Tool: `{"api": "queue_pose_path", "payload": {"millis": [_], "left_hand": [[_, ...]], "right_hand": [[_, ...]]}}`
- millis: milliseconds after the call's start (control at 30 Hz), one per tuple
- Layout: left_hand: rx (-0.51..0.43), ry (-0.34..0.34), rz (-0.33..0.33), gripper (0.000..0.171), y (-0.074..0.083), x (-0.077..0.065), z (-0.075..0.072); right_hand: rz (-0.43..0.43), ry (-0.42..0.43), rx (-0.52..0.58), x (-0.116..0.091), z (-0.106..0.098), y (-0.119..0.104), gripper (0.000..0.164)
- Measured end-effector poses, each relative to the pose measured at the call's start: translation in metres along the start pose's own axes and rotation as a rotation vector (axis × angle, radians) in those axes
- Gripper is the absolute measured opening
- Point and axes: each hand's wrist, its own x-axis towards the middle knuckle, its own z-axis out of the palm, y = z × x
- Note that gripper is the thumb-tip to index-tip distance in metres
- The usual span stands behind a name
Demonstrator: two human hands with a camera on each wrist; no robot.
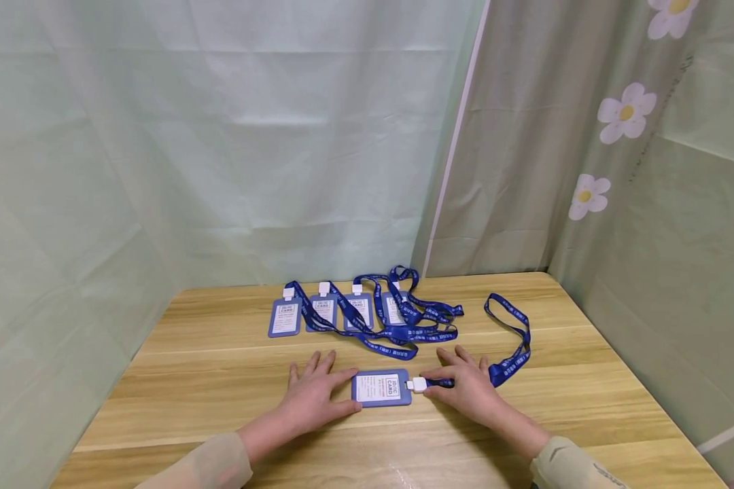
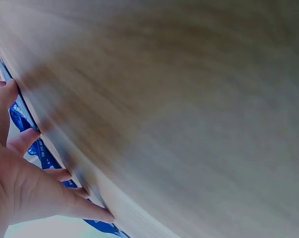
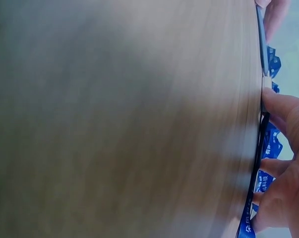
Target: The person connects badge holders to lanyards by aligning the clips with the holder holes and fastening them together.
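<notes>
A blue ID card holder (image 1: 381,388) lies flat and sideways on the wooden table, its white insert facing up. At its left end my left hand (image 1: 315,397) pinches it between thumb and index finger, one at each long edge; the other fingers are spread on the table. My right hand (image 1: 467,386) pinches the white clip (image 1: 419,385) at the holder's right end. From the clip, the blue lanyard (image 1: 514,360) runs under the right hand and loops out behind it. Both wrist views show fingers low at the tabletop, with the left hand (image 2: 30,183) and right hand (image 3: 293,148) at the frame edges.
Several more ID card holders (image 1: 285,318) stand in a row at the back of the wooden table (image 1: 220,380), with their blue lanyards (image 1: 397,334) tangled to the right. Pale curtains (image 1: 281,149) enclose the back and sides.
</notes>
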Motion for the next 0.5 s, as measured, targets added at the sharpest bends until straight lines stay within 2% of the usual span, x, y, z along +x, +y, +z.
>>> {"api": "queue_pose_path", "payload": {"millis": [333,500], "left_hand": [[-0.023,0.013,0.004,0.067,0.0019,-0.001,-0.0027],[-0.032,0.014,0.006,0.068,0.0036,-0.0022,-0.003]], "right_hand": [[0.011,-0.017,-0.011,0.0007,-0.001,-0.0026,0.028],[0.034,-0.03,0.021,0.001,-0.0019,-0.0048,0.027]]}}
